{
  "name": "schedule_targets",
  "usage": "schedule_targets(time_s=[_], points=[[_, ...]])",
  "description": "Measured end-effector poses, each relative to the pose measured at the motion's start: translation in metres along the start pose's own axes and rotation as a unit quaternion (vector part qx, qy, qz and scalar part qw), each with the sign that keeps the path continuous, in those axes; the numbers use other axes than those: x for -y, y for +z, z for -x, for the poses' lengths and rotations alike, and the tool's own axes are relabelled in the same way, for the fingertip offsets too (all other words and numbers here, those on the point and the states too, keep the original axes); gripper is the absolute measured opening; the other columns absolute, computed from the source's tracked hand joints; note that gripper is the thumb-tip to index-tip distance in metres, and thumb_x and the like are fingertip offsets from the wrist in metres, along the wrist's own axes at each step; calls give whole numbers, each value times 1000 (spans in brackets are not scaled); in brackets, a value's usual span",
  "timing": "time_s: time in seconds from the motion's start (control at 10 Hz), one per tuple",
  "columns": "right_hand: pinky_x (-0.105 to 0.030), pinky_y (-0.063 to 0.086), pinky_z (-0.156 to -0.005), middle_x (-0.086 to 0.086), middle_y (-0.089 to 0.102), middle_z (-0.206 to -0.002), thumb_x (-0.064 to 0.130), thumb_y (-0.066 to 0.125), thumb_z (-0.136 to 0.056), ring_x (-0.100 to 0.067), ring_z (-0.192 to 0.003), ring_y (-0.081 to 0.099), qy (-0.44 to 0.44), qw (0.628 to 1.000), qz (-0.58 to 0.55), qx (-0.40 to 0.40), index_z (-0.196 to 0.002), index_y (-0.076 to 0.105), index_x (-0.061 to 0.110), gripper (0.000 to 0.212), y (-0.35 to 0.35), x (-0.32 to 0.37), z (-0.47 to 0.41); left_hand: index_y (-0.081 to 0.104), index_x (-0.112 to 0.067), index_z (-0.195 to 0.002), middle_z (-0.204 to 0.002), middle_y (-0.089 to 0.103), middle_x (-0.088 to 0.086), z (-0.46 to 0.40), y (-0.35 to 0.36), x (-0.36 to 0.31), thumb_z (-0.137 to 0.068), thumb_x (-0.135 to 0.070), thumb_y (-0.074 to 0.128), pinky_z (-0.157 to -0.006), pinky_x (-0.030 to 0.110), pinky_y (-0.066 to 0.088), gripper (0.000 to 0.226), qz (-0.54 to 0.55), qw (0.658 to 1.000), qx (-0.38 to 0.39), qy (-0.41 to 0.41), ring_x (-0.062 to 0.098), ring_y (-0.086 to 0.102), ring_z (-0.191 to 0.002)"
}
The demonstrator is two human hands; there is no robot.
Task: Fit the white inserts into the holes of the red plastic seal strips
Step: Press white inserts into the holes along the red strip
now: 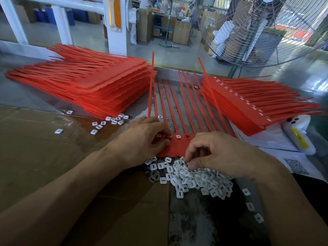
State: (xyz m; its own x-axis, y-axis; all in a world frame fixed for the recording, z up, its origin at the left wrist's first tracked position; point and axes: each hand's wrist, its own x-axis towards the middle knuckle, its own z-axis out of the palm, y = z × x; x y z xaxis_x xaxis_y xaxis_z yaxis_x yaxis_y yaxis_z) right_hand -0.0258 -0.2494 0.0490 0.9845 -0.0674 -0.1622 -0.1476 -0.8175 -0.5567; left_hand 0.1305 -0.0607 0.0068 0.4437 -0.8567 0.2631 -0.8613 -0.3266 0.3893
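A red seal strip sheet [177, 148] lies flat before me, its long tails running away across the table. My left hand [143, 139] presses on its left end, fingers curled over a hole with a white insert [159, 135]. Another insert [178, 137] sits in a hole just to the right. My right hand [214, 153] reaches into the pile of white inserts [191, 178] at the sheet's near edge, its fingertips pinching at pieces on top of the pile.
A tall stack of red strips [92, 82] lies at the left, and a stack with inserts fitted [257, 105] at the right. Loose inserts [110, 121] scatter near the left stack. A white bottle [300, 132] and papers lie right. A large fan [266, 29] stands behind.
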Motion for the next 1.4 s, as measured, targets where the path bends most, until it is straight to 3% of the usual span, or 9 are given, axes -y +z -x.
schedule_targets(time_s=[0.1,0.3,0.4,0.6,0.7,1.0,1.2,1.4], points=[[-32,57,-76,19,68,-95,36,85,-82,-4,-81,67,-2,1000,0,4,-86,75,40,12,1,0,0,63,-37,-123,-120,55,-18,1,0,1,-96,-47,57,-104,37,42,29,3,1000,2,-1,4,46,-115],[-21,52,-64,16,73,-87,36,79,-89,-1,-72,67,-10,1000,-22,-10,-88,71,38,8,2,1,0,63,-37,-123,-121,55,-18,1,0,0,-96,-47,57,-105,38,42,29,1,1000,4,-2,5,47,-116],[-18,51,-61,15,72,-81,33,75,-92,-1,-67,65,-20,998,-33,-51,-88,69,36,8,6,2,-2,61,-38,-125,-122,55,-18,1,-1,0,-96,-48,55,-105,37,41,31,-3,1000,12,-5,4,45,-116],[-10,49,-68,17,72,-86,24,75,-93,0,-79,67,-31,983,-70,-165,-91,73,36,13,12,4,-9,62,-38,-124,-121,55,-17,0,-1,-1,-97,-48,56,-105,40,41,30,-4,1000,12,-4,7,47,-117],[-9,47,-67,15,71,-83,16,76,-93,1,-75,65,-19,974,-99,-203,-94,75,34,18,13,2,-12,63,-37,-124,-121,55,-17,0,-1,0,-97,-48,56,-105,40,41,30,0,1000,10,0,7,47,-117],[-20,53,-71,14,74,-94,14,76,-93,-2,-85,70,-43,955,-189,-226,-105,77,39,29,15,5,-14,62,-37,-124,-120,55,-17,1,-1,-1,-97,-48,56,-105,38,41,30,-3,1000,5,6,5,46,-117],[-20,56,-70,10,75,-93,13,78,-91,-9,-74,72,-69,941,-221,-248,-105,79,39,30,17,6,-14,62,-36,-125,-121,55,-17,1,-2,-2,-97,-47,57,-106,35,39,30,-3,1000,4,3,6,45,-116],[-22,58,-73,7,74,-94,10,78,-90,-13,-79,73,-71,941,-227,-241,-107,78,43,37,20,5,-17,62,-36,-125,-121,55,-17,2,-2,-3,-98,-46,57,-106,35,39,30,-3,1000,3,1,6,44,-117]])
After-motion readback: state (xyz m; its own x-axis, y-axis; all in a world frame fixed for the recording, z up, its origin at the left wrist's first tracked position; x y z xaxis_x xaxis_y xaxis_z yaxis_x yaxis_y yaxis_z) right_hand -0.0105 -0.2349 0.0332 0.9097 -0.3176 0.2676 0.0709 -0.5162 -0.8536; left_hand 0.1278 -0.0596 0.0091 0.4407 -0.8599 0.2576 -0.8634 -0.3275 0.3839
